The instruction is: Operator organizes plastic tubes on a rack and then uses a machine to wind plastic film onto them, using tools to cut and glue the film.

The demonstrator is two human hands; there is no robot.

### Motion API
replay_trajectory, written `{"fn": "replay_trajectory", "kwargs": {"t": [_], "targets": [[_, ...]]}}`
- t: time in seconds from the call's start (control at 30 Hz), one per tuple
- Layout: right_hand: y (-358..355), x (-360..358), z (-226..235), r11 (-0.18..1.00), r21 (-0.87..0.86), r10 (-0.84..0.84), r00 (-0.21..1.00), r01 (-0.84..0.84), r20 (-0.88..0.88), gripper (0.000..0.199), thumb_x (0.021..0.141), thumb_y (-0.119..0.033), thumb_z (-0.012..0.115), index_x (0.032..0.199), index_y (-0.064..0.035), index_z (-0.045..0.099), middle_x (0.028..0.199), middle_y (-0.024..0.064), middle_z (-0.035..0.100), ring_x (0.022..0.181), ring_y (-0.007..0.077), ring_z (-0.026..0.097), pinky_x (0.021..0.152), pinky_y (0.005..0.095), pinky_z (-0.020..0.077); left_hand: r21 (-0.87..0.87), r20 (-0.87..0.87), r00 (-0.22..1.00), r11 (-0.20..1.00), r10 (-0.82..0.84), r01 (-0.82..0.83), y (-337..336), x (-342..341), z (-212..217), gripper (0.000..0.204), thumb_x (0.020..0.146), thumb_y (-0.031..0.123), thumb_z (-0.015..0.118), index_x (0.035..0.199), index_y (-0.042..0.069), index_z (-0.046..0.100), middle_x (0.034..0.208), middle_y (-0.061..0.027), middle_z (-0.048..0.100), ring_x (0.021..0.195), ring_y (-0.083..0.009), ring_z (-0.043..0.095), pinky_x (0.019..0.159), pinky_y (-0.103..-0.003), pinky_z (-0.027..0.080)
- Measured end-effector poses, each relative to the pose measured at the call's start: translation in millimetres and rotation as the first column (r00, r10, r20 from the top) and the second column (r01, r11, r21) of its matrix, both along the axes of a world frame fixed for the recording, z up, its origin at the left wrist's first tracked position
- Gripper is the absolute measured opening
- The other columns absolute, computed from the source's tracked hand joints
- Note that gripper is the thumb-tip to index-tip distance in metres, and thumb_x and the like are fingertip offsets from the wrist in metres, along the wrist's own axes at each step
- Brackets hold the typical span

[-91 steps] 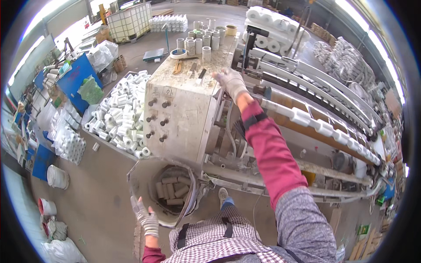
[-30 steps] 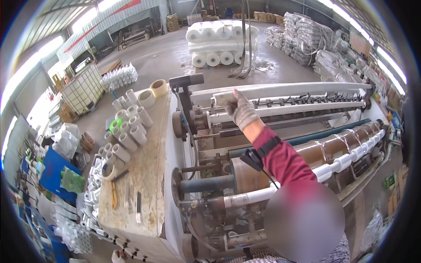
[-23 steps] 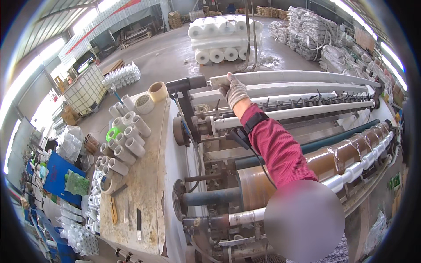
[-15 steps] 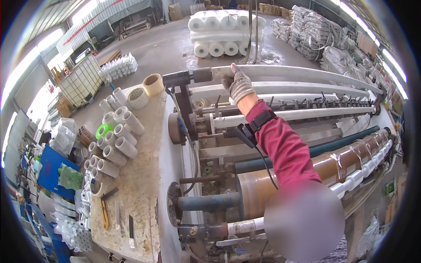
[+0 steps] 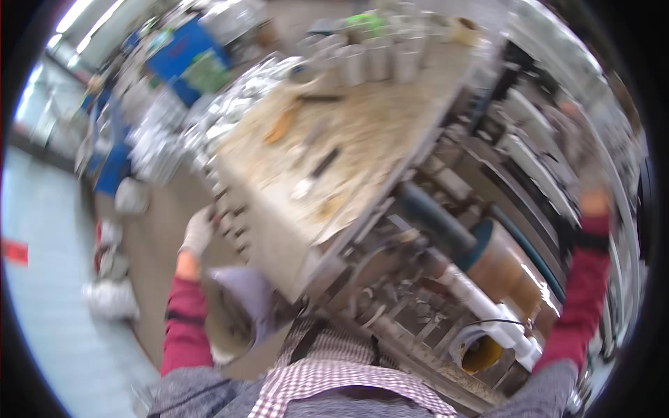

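My left hand (image 5: 198,231), in a pale glove, is beside the row of dark knobs (image 5: 235,217) on the side of the worn-topped bench (image 5: 362,139). Its fingertips are nearest the upper knobs; blur hides whether they touch. Out to the right, my right hand (image 5: 580,150), gloved and smeared by motion, is over the pale bars (image 5: 533,157) of the roller machine. Whether it grips a bar cannot be made out. Between my arms lie the brown film-wrapped roller (image 5: 512,261) and a white tube (image 5: 481,296).
On the bench lie a yellow-handled cutter (image 5: 282,124), a dark-handled blade (image 5: 324,164) and several upright cardboard cores (image 5: 380,61). A lilac-lined bin (image 5: 244,306) stands below my left arm. Clear plastic bundles (image 5: 157,139) and a blue sheet (image 5: 182,59) are at the far left.
The view has swung left and down toward the bench's near end. My left hand has come into view by the knobs. My right hand, earlier on the upper pale roller, now appears far right.
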State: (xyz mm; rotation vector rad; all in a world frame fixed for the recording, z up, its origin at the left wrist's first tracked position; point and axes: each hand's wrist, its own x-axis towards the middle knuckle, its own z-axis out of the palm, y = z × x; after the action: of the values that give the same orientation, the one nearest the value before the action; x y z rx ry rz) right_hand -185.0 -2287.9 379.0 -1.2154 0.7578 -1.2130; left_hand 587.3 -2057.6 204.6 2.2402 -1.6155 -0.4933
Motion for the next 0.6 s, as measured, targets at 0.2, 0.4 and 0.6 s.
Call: {"fn": "replay_trajectory", "kwargs": {"t": [0.2,0.4,0.6], "targets": [[254.7,170.2,45.0,0.985,0.166,0.015,0.939,0.045,-0.344,0.069,0.083,-0.049,0.061,0.129,-0.0020,0.043,0.115,0.0174,0.058,0.077,0.0159,0.064,0.070,0.0260,0.0507,-0.217,-0.130,0.991,0.976,-0.034,0.005,-12.8,4.1,-2.0,0.032,0.090,0.027,0.053,0.110,0.002,0.062,0.104,-0.0181,0.065,0.092,-0.0249,0.061,0.082,-0.034,0.045],[416.5,180.9,-20.1,0.799,0.552,-0.201,0.971,0.237,-0.127,0.048,0.087,-0.031,0.062,0.120,0.0015,0.051,0.108,0.0164,0.062,0.084,0.0202,0.065,0.073,0.0301,0.0529,-0.266,-0.359,0.933,0.956,0.021,-0.123,5.4,-0.1,12.6,0.025,0.093,0.025,0.052,0.087,0.001,0.059,0.078,0.0000,0.056,0.069,-0.0106,0.047,0.062,-0.025,0.041],[611.3,128.1,-62.8,0.624,0.551,-0.614,0.784,0.554,-0.093,0.041,0.089,-0.028,0.058,0.119,-0.0007,0.052,0.107,0.0166,0.062,0.083,0.0204,0.065,0.072,0.0314,0.0536,-0.483,-0.418,0.785,0.844,-0.457,0.234,38.0,-186.3,64.5,0.025,0.094,0.028,0.053,0.088,0.005,0.061,0.078,-0.0015,0.060,0.067,-0.0091,0.052,0.063,-0.024,0.044]]}}
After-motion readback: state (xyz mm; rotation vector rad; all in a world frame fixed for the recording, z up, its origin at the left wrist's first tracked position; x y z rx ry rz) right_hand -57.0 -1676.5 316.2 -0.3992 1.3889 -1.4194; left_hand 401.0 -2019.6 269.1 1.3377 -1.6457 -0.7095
